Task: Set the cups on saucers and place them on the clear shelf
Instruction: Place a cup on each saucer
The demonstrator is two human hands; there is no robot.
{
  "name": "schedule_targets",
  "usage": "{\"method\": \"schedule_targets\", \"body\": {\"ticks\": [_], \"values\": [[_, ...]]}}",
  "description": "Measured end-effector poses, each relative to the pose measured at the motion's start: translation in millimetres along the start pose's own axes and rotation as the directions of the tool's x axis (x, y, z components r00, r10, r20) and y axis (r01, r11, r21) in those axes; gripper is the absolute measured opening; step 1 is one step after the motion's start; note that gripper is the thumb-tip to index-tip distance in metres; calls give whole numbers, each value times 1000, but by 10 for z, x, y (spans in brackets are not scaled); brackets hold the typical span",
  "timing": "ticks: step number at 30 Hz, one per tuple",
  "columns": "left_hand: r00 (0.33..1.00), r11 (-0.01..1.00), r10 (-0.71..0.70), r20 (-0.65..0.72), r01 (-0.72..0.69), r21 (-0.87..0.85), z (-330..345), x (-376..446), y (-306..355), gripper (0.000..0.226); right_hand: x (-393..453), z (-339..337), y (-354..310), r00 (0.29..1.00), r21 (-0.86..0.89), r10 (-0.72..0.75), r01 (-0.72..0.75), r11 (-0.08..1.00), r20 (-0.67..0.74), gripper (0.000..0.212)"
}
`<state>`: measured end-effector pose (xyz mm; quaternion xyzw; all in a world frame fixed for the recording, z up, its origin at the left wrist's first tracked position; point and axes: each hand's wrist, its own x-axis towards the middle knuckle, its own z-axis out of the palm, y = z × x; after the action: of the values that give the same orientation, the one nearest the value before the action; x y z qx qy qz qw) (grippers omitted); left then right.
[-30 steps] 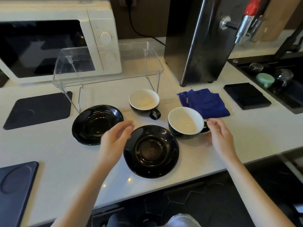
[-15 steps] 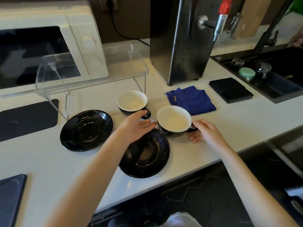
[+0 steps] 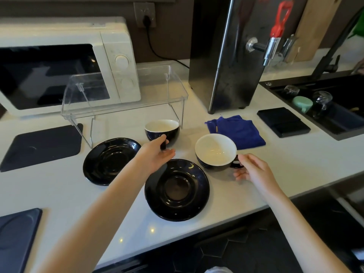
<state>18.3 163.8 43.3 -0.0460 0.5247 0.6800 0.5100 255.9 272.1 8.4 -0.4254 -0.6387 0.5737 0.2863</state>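
Observation:
Two black cups with white insides stand on the white counter. My left hand (image 3: 156, 154) pinches the handle of the far cup (image 3: 162, 131), which sits just in front of the clear shelf (image 3: 126, 91). My right hand (image 3: 254, 170) grips the handle of the near cup (image 3: 215, 151), tilted slightly toward me. Two empty black saucers lie nearby: one (image 3: 110, 160) at the left under the shelf's front leg, the other (image 3: 177, 189) close to the counter's front edge, between my arms.
A white microwave (image 3: 65, 62) stands behind the shelf. A tall black machine (image 3: 226, 56) rises at the right, with a folded blue cloth (image 3: 236, 131) in front. Black mats (image 3: 42, 146) (image 3: 283, 122) lie on both sides. A dark sink (image 3: 323, 103) holds glasses at far right.
My left hand moved from above the near saucer forward to the far cup's handle. My right hand closed on the near cup's handle.

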Motion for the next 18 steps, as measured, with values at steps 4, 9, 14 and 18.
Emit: {"method": "schedule_targets", "body": {"ticks": [4, 9, 14, 18], "values": [[994, 983, 112, -8, -109, 151, -158, -33, 71, 24, -21, 87, -134, 1000, 87, -15, 16, 996, -9, 15], [980, 938, 195, 49, -201, 282, -448, -238, 97, 31, -98, 249, -289, 994, 190, -54, 35, 981, 95, 19], [954, 912, 292, 60, -297, 283, -797, -451, 177, 31, -222, 438, -333, 963, 192, -70, 19, 981, 262, 32], [931, 891, 364, 9, -351, 288, -985, -546, 185, 33, -270, 584, -278, 938, 98, -55, 23, 995, 341, 34]]}}
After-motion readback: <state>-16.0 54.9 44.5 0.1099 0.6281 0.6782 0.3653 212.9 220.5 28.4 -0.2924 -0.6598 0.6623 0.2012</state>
